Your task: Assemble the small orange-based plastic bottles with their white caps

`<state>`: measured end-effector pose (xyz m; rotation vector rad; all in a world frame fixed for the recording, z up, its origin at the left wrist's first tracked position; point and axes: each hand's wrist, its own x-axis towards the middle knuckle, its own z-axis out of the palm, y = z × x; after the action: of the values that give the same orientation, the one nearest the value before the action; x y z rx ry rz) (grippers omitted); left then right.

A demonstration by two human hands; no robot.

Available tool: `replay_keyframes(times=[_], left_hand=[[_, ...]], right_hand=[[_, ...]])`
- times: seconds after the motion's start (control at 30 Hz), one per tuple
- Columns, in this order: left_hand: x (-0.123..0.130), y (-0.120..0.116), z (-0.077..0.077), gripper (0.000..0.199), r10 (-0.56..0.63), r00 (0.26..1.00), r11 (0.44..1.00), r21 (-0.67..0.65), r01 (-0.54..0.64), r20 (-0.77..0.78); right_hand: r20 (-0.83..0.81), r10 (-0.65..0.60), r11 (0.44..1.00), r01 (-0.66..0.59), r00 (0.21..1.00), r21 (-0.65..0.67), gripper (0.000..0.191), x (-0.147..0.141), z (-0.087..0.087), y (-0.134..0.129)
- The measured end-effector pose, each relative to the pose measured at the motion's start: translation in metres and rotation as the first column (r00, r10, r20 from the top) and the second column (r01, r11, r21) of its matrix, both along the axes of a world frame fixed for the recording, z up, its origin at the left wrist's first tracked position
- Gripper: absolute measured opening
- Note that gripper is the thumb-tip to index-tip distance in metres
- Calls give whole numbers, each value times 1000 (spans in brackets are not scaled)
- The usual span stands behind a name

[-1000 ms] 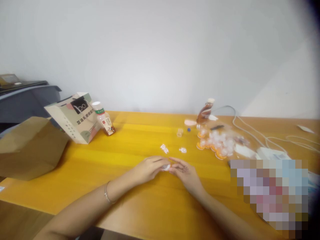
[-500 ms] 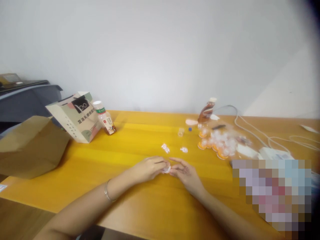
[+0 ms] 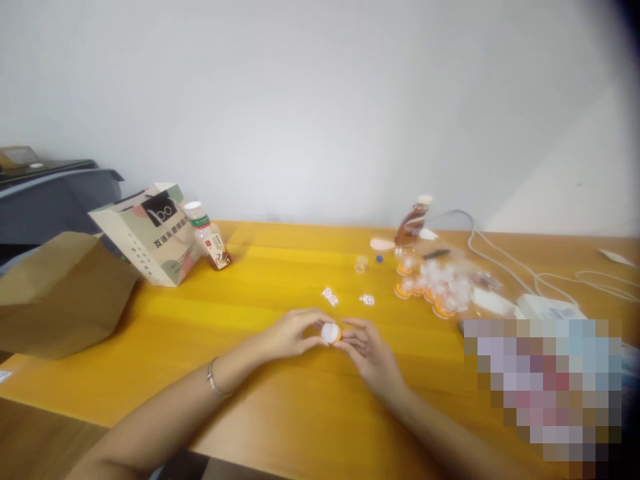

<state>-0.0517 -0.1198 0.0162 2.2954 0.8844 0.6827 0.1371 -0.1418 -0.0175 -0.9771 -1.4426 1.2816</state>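
At a yellow-brown wooden table (image 3: pixel 280 413), two bare hands meet over a small round piece (image 3: pixel 330 333), pale-faced with an orange edge, held between them near the middle of the view; the left hand (image 3: pixel 295 333), a silvery bracelet (image 3: pixel 213 378) at its wrist, has the piece at its fingertips, thumb below and forefinger above, parted only by the width of the piece; the right hand (image 3: pixel 373 353) comes in from the opposite side, its thumb and bent fingers on the orange edge, the forefinger reaching forward and a little apart; how firmly either hand presses cannot be told.

The piece lies to the right of the left fingers and to the left of the right ones, neither hand clearly nearer; being round, it shows no evident long axis, its pale face turned up toward the camera and its orange edge toward the right hand.

Just beyond the fingers lie two white cut-out shapes (image 3: pixel 330 297) (image 3: pixel 367 300), side by side but apart; farther back are a small clear cup (image 3: pixel 361 265) and a blue cap (image 3: pixel 379 259), near each other; to their right spreads a cluster of orange-and-white pieces (image 3: pixel 445 287), with a dark-drink bottle (image 3: pixel 413 223) behind; well off to the left, a second bottle (image 3: pixel 213 247) stands beside a printed bag (image 3: pixel 150 233).
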Motion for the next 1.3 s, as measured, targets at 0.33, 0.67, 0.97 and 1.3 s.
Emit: replay_keyframes(times=[0.33,0.67,0.97,1.3], left_hand=[[7,-6,0,28,39,996,986,157,-53,86],[21,-12,-7,25,179,983,960,209,-185,47],[-2,-12,15,16,128,932,978,198,-63,-339],[-8,-9,14,25,125,903,966,258,-17,-410]], right_hand=[[-185,-113,965,63,976,-254,26,-4,6,3],[-430,-92,896,-113,898,-430,25,-3,-1,9],[-517,-147,877,-131,843,-462,14,2,-3,15],[-496,-113,840,-183,861,-510,17,3,4,15]])
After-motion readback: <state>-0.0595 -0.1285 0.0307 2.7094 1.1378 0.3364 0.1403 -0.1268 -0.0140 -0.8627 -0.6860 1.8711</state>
